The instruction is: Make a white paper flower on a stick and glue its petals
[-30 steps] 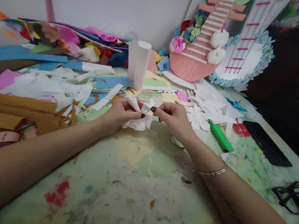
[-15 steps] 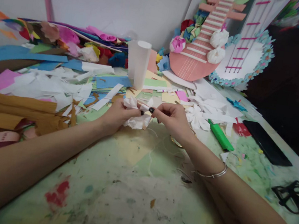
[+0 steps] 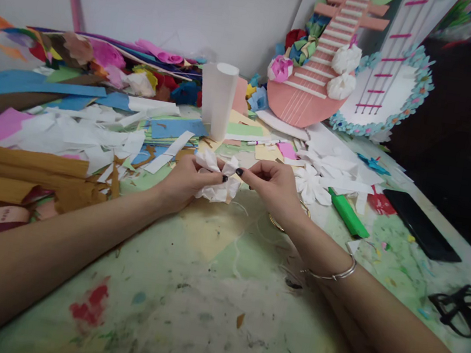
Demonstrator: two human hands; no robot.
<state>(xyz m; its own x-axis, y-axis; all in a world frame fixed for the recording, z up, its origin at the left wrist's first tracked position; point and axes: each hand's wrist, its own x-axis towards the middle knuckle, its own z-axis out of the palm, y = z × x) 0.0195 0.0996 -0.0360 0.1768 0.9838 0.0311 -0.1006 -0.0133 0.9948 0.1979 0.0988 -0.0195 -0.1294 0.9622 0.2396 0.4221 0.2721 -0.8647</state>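
Observation:
A crumpled white paper flower (image 3: 219,189) is held above the table in front of me. My left hand (image 3: 188,181) grips it from the left, with the thumb lying across its middle. At its right edge my right hand (image 3: 272,185) pinches a petal between thumb and fingertips. The fingers behind the paper are partly hidden. A flat white paper flower (image 3: 312,185) lies just beyond my right hand. Under my right wrist a gold-coloured ring (image 3: 277,224) shows on the table.
White scraps (image 3: 91,134) and brown paper (image 3: 19,168) spread over the left. A white paper roll (image 3: 222,104) stands upright behind my hands. At right lie a green paper roll (image 3: 348,214), a black phone (image 3: 420,226) and black glasses (image 3: 463,308). A pink paper instrument (image 3: 303,104) leans at the back.
The white petals have shifted and turned slightly between my fingers. Both hands stay in nearly the same place, still on the flower.

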